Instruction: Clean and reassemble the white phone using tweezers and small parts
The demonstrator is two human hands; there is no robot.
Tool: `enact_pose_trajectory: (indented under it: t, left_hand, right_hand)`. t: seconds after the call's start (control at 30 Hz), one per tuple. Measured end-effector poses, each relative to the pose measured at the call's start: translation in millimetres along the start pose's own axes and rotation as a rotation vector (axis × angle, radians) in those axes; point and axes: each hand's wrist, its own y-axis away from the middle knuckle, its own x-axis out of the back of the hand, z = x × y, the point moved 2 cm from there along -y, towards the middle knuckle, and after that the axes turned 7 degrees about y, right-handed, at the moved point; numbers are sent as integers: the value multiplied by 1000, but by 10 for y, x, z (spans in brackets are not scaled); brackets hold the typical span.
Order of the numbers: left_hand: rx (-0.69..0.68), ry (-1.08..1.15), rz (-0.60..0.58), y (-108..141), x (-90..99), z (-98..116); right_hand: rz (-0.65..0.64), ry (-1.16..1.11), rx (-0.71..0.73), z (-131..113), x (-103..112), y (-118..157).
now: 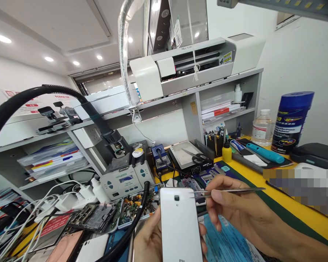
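A white phone is held upright with its back and camera facing me, at the bottom centre. My left hand wraps round it from below, fingertips showing at its right edge. My right hand pinches metal tweezers between thumb and fingers. The tweezers lie level, their tips pointing left at the phone's upper right edge, beside the camera; whether they touch it I cannot tell. Below my right hand lies a blue patterned sheet.
A grey soldering station stands behind, with a black hose curving down left of the phone. Scissors lie on a flat device. Trays of small parts and phones are at left; a blue can stands at right.
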Motion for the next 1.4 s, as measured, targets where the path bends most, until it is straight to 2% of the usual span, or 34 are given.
enact_pose_trajectory:
  t: [0.3,0.5,0.63,1.0,1.17,1.4]
  left_hand:
    - [9,19,-3,5,-6,2]
    - [5,32,8,-3,-13,8]
    - [-24,26,59,0,-18,4]
    - [-76,71,246,-19,-29,47]
    - [-150,95,328,-25,12,20]
    - [-185,120,345,-11,12,67]
  right_hand:
    - [7,-24,-15,25,15,-23]
    - [-4,-10,-88,45,-17,-10]
    - [-20,36,-135,70,-29,9]
    - [-97,135,-143,218,-52,-3]
    - [-129,159,-150,282,-25,-6]
    - [-167,185,-190,353,-25,10]
